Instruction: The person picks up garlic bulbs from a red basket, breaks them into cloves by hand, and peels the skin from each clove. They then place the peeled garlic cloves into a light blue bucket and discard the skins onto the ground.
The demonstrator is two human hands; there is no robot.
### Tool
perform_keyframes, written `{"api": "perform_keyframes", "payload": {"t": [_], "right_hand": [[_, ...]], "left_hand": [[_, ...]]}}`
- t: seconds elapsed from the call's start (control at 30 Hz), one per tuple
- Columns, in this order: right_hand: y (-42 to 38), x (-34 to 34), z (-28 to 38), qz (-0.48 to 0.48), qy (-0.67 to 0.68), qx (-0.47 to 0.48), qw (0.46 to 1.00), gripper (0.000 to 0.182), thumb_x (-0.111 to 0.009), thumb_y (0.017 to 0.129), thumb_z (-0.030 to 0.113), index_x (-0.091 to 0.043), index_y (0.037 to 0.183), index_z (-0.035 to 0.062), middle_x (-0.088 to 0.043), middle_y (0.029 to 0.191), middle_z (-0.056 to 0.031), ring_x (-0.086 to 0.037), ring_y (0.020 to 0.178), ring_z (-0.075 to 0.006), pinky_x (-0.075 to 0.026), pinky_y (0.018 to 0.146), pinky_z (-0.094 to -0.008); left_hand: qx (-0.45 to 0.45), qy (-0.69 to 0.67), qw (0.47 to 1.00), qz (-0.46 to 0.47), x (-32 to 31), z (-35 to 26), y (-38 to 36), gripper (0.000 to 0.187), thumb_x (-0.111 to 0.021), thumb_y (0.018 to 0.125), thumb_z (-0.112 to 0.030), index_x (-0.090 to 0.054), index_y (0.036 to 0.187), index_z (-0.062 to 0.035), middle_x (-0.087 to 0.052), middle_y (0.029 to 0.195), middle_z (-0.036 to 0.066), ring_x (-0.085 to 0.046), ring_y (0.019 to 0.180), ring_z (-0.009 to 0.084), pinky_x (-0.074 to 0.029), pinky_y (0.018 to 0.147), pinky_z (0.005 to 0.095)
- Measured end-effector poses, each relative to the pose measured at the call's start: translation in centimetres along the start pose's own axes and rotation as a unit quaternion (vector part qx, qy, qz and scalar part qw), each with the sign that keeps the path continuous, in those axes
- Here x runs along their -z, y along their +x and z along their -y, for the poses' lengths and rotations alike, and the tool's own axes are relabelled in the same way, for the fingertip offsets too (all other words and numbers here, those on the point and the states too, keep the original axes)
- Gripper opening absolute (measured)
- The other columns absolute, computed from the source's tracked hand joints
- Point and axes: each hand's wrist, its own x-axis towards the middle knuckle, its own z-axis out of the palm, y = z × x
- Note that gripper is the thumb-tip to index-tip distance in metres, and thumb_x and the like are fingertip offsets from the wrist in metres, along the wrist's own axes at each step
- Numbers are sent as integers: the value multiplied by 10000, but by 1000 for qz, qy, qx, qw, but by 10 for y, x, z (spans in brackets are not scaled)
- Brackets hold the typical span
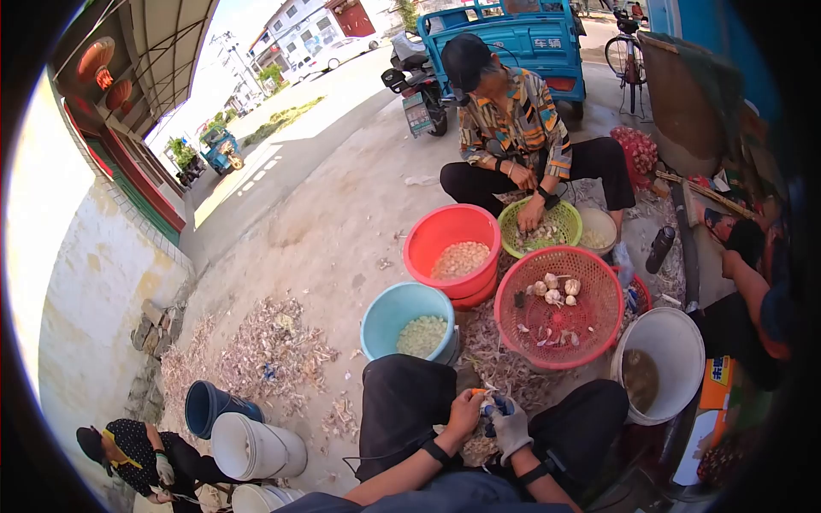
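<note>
Plastic basins and baskets crowd a dusty concrete yard strewn with papery garlic skins (pixel 278 342). At the bottom centre of the frame, the person's own hands meet between dark-trousered knees. The left hand (pixel 463 414) is bare and curled closed on a small orange-handled tool whose blade cannot be made out. The right hand (pixel 511 427), in a pale glove, is closed on a garlic bulb (pixel 489 404) just beside that tool. Both wrists carry black bands.

Just above the hands, a light blue bucket (pixel 386 318) holds peeled cloves. To its right a red mesh basket (pixel 590 329) holds a few whole bulbs and scraps. Above these, a red basin (pixel 428 244) is part-filled with peeled cloves, and a green mesh basket (pixel 564 221) sits under the hands of a seated co-worker (pixel 513 128) in a striped shirt. A white bucket (pixel 676 342) at the right holds murky liquid.

Behind the co-worker, a blue cargo tricycle (pixel 513 38) bears white Chinese characters, too small to read surely. More buckets and another crouched person sit at the lower left.
</note>
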Motion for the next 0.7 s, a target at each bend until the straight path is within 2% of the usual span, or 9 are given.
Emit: {"api": "perform_keyframes", "payload": {"t": [0.13, 0.2, 0.27, 0.33, 0.37, 0.43, 0.6, 0.67, 0.7], "right_hand": [[1, 10, -4, 14, 75, -45, 996, 266, -710, 910, 141, -710, 1142, 11, -738, 999, -67, -684, 884, -141, -537, 795, -298], [-4, 15, 13, 30, 43, -38, 998, 264, -707, 910, 135, -704, 1138, 2, -737, 1011, -72, -686, 893, -145, -541, 797, -301], [-5, 16, 16, 47, 9, -27, 998, 262, -705, 911, 129, -698, 1135, -6, -737, 1024, -78, -688, 902, -150, -544, 800, -304], [-4, 12, 11, 69, 45, 10, 997, 227, -711, 931, 134, -674, 1124, 20, -693, 933, -33, -634, 764, -93, -541, 663, -272], [-6, 9, 10, 70, 44, 14, 997, 227, -711, 931, 134, -674, 1124, 20, -693, 933, -33, -634, 764, -93, -541, 663, -272], [-10, 5, 14, 75, -80, 76, 991, 221, -703, 933, 138, -678, 1123, 28, -700, 944, -45, -642, 781, -96, -537, 676, -275], [-18, -3, 20, 71, -159, 96, 980, 214, -690, 945, 160, -686, 1119, 35, -698, 930, -49, -661, 770, -105, -536, 661, -269], [-17, -4, 12, 70, -189, 120, 972, 212, -684, 950, 165, -688, 1118, 35, -696, 923, -49, -665, 753, -109, -535, 649, -265], [-16, -4, 8, 83, -155, 93, 980, 210, -680, 953, 163, -687, 1117, 32, -693, 917, -46, -660, 729, -112, -540, 629, -272]], "left_hand": [[67, 5, 996, 58, 1, -43, -17, 240, -631, 1017, -254, -659, 943, -28, -596, 823, -37, -504, 740, 39, -412, 625, 251], [79, 15, 994, 75, 2, -58, -24, 259, -653, 1013, -279, -659, 930, -33, -596, 814, -40, -501, 732, 37, -405, 611, 253], [6, 103, 987, 123, 7, -60, -24, 272, -699, 991, -299, -662, 927, -36, -598, 794, -40, -504, 711, 46, -421, 610, 264], [-30, 107, 989, 103, 11, -48, -21, 266, -695, 994, -301, -655, 925, -48, -585, 767, -40, -504, 659, 46, -405, 565, 249], [-63, 108, 989, 82, 14, -39, -18, 260, -692, 997, -304, -647, 922, -59, -573, 740, -41, -503, 608, 45, -390, 520, 234], [-59, 76, 992, 84, 19, -27, -14, 247, -692, 997, -290, -643, 914, -63, -587, 746, -37, -514, 616, 45, -399, 526, 233], [-54, 16, 995, 85, 29, -22, -21, 212, -681, 998, -255, -633, 906, -69, -614, 759, -31, -527, 625, 43, -407, 532, 229], [14, 24, 995, 95, 31, -39, -34, 193, -680, 990, -207, -646, 904, -38, -639, 794, -27, -553, 716, 59, -463, 646, 273], [12, 19, 995, 95, 32, -40, -36, 193, -680, 990, -207, -646, 904, -38, -639, 794, -27, -553, 716, 59, -463, 646, 273]]}}
